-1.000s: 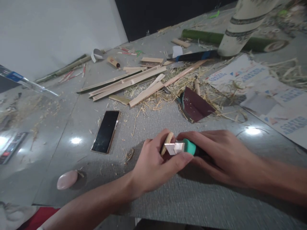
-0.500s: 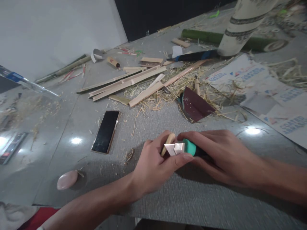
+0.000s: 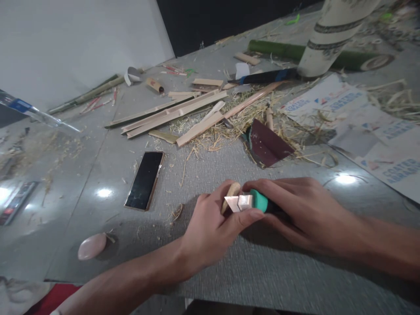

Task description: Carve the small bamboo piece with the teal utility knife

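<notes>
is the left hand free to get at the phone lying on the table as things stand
Probably not at once: the left hand is shut on a small wood piece against the knife. The phone lies close by, with nothing between.

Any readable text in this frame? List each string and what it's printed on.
"COATED ABRASIVE": blue print, repeated, on the white paper sheets at right, clearest near the right edge; the rest of their print is blurred.
Blue label on the clear plastic item at left: too blurred to read.
Dark flat object at the left edge: markings too small to read.
Phone, utility knife, banded pale cylinder: no legible text.
</notes>
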Tool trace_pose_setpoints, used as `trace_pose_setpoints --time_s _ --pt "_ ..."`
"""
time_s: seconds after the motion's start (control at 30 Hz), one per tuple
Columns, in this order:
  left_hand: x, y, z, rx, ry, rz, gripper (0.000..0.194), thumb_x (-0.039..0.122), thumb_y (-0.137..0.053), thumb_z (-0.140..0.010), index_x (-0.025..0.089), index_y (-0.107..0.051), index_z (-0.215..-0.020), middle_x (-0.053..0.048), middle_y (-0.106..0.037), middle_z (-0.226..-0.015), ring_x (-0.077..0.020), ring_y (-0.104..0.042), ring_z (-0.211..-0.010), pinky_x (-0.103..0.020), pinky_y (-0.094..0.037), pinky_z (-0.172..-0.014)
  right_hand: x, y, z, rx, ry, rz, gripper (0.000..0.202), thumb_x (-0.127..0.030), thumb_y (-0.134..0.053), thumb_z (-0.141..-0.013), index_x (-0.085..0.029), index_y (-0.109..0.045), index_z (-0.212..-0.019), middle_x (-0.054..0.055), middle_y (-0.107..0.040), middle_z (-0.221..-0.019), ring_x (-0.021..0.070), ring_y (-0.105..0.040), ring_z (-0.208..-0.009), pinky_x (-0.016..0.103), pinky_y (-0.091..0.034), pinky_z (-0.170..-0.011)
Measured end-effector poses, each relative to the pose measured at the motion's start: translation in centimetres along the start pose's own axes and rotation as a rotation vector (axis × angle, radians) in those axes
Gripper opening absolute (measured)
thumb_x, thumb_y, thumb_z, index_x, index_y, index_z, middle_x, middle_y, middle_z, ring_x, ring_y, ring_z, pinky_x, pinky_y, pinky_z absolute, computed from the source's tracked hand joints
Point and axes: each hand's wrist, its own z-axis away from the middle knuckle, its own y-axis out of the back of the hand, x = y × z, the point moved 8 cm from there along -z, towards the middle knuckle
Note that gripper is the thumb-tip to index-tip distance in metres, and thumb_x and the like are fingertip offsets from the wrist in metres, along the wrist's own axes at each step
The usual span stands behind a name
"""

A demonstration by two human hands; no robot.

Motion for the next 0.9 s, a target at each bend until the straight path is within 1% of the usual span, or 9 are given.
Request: trace_pose_setpoints --time_s 0.17,0.37,0.5,0.9 --pt "-0.08 0.00 0.00 0.006 -0.005 -0.002 0.049 0.057 -0.080 -0.105 0.023 -0.051 -0.086 0.007 -0.052 -0.072 -0.0113 -0.048 -0.066 -0.029 -0.034 -0.062 0.13 -0.01 0.17 0.014 -0.003 0.003 0.027 -0.041 -0.046 -0.126 -0.019 -0.061 -0.132 0.004 -0.082 -0.101 0.0174 -0.076 -0.075 0.030 -0.050 -0.064" --pt "-0.02 0.03 -0.02 0.024 -0.011 -0.049 0.046 0.057 -0.073 -0.109 0.024 -0.050 -0.086 0.006 -0.051 -0.070 -0.0120 -0.046 -0.064 -0.030 -0.034 -0.061 0.27 0.01 0.17 0.006 -0.008 0.003 0.025 -0.038 -0.047 -0.125 -0.019 -0.061 -0.132 0.005 -0.082 -0.101 0.0181 -0.077 -0.075 0.030 -0.051 -0.064" --pt "-0.02 0.04 0.00 0.024 0.002 -0.044 0.048 0.059 -0.075 -0.108 0.025 -0.049 -0.085 0.007 -0.050 -0.069 -0.0119 -0.045 -0.064 -0.030 -0.033 -0.060 0.31 -0.03 0.17 0.004 -0.010 -0.004 0.025 -0.039 -0.048 -0.125 -0.019 -0.061 -0.132 0.004 -0.082 -0.099 0.0174 -0.075 -0.073 0.030 -0.050 -0.062" --pt "0.17 0.19 -0.07 0.035 -0.031 -0.047 0.047 0.047 -0.073 -0.109 0.025 -0.042 -0.082 0.008 -0.044 -0.068 -0.0106 -0.039 -0.063 -0.031 -0.030 -0.059 0.38 -0.17 0.19 -0.008 -0.007 0.030 0.026 -0.041 -0.045 -0.126 -0.020 -0.059 -0.134 0.002 -0.081 -0.101 0.0170 -0.077 -0.076 0.030 -0.052 -0.063"
